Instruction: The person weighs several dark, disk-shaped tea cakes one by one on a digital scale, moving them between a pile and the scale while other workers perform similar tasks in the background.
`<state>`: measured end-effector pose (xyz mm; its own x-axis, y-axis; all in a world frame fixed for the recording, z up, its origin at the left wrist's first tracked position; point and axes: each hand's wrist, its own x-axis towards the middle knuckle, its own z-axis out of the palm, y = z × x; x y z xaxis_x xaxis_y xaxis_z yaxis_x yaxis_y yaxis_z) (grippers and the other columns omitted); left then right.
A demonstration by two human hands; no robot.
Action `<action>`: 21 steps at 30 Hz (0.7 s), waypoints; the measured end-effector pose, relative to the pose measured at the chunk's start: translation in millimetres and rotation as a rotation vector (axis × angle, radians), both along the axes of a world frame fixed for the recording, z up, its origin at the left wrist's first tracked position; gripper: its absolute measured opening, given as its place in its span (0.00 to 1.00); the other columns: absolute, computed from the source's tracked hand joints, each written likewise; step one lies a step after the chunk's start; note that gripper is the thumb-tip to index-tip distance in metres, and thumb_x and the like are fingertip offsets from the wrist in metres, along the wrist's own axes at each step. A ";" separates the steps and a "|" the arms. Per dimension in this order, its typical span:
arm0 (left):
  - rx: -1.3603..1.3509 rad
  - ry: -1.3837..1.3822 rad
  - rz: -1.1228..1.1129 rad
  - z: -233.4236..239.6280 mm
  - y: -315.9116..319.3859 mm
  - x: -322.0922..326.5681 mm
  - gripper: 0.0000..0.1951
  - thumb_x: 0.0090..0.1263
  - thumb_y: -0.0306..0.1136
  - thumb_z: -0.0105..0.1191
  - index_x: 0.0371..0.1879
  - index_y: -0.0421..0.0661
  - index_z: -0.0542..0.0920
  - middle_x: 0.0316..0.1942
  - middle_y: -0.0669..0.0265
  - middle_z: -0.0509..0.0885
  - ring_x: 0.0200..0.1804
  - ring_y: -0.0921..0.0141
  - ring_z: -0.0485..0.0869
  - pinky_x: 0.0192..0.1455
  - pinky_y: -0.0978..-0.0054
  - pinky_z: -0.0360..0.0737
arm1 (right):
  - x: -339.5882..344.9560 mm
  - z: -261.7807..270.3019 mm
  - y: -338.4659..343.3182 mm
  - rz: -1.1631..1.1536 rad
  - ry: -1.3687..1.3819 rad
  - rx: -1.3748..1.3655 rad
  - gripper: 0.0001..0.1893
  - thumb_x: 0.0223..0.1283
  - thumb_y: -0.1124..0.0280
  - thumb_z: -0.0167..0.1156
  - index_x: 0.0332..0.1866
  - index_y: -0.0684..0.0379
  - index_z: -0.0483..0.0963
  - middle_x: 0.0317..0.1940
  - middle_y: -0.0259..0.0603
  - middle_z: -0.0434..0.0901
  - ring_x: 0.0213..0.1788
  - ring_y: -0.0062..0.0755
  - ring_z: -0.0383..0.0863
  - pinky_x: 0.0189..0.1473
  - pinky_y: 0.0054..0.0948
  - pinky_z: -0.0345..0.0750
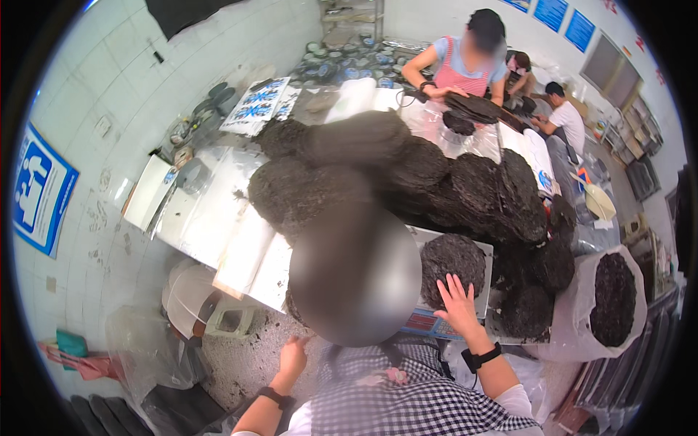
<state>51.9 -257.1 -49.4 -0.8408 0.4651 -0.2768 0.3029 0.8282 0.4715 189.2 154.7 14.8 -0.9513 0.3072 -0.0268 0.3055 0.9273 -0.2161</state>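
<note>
My right hand (457,305) lies with spread fingers on the near edge of a dark round cake, apparently dried seaweed (451,259). The cake rests on the pale pan (488,261) of a scale, whose blue and red keypad panel (433,325) faces me. A blurred round patch covers the middle of the view and part of the scale. Low on the left, my left hand (293,357) is at the near side of the table, its fingers bent. Its fingertips meet the blurred patch, so whether it holds anything is hidden.
Piled dark cakes (480,185) cover the table's middle and right. A white sack (564,327) of dark material stands at right. Across the table, a co-worker (463,71) handles dark sheets (471,108). Label sheets (256,103) lie at far left; a stool (232,320) stands below.
</note>
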 end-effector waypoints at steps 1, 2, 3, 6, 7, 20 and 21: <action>-0.007 -0.004 0.025 -25.5 -19.6 8.6 0.20 0.52 0.16 0.46 0.40 0.47 0.84 0.38 0.54 0.82 0.40 0.54 0.80 0.43 0.61 0.77 | -8.3 6.1 -12.4 -0.029 -0.026 -0.020 0.33 0.48 0.65 0.66 0.63 0.58 0.65 0.64 0.49 0.63 0.70 0.46 0.55 0.68 0.51 0.52; 0.004 -0.071 -0.013 -51.3 -37.3 15.4 0.23 0.51 0.16 0.46 0.46 0.49 0.82 0.43 0.52 0.80 0.44 0.53 0.80 0.46 0.61 0.78 | -25.1 15.2 -19.3 0.015 0.079 -0.030 0.32 0.50 0.63 0.65 0.62 0.60 0.66 0.64 0.49 0.64 0.70 0.46 0.55 0.69 0.50 0.52; 0.016 -0.147 -0.059 -70.4 -48.8 20.0 0.26 0.51 0.17 0.46 0.51 0.51 0.80 0.48 0.50 0.79 0.47 0.53 0.80 0.49 0.61 0.78 | -47.4 27.8 -24.3 0.049 0.175 -0.041 0.31 0.51 0.60 0.63 0.61 0.61 0.66 0.63 0.48 0.65 0.70 0.45 0.55 0.69 0.50 0.52; -0.164 -0.091 -0.087 -82.2 -34.6 25.6 0.31 0.53 0.21 0.48 0.61 0.55 0.70 0.59 0.45 0.71 0.52 0.52 0.78 0.52 0.61 0.77 | -135.5 60.2 -49.3 0.284 0.317 -0.462 0.28 0.54 0.65 0.61 0.60 0.62 0.67 0.64 0.50 0.64 0.69 0.47 0.57 0.68 0.50 0.55; -0.149 0.100 -0.126 -82.5 -26.7 22.2 0.32 0.54 0.23 0.49 0.63 0.57 0.67 0.61 0.43 0.68 0.51 0.51 0.78 0.52 0.60 0.77 | -163.7 74.0 -62.0 0.363 0.352 -0.469 0.29 0.54 0.65 0.60 0.61 0.62 0.65 0.65 0.50 0.63 0.70 0.47 0.56 0.68 0.50 0.54; 0.587 -0.002 0.226 95.9 67.7 -105.4 0.13 0.61 0.23 0.50 0.44 0.43 0.81 0.43 0.57 0.83 0.48 0.61 0.81 0.52 0.68 0.76 | -285.2 65.9 -101.9 0.549 0.001 0.016 0.25 0.49 0.62 0.61 0.54 0.60 0.70 0.52 0.53 0.73 0.55 0.51 0.72 0.56 0.42 0.72; 0.513 0.174 0.076 103.4 79.2 -113.5 0.14 0.61 0.23 0.50 0.46 0.43 0.80 0.48 0.56 0.81 0.52 0.59 0.78 0.56 0.67 0.74 | -285.3 70.3 -102.9 0.537 0.011 0.028 0.25 0.49 0.62 0.61 0.54 0.60 0.70 0.52 0.53 0.73 0.55 0.51 0.72 0.56 0.42 0.72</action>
<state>-61.6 -177.9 54.1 -0.8903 0.4401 0.1165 0.3613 0.5273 0.7691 -96.1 51.8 85.1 -0.9748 -0.2224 -0.0150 -0.2156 0.9578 -0.1900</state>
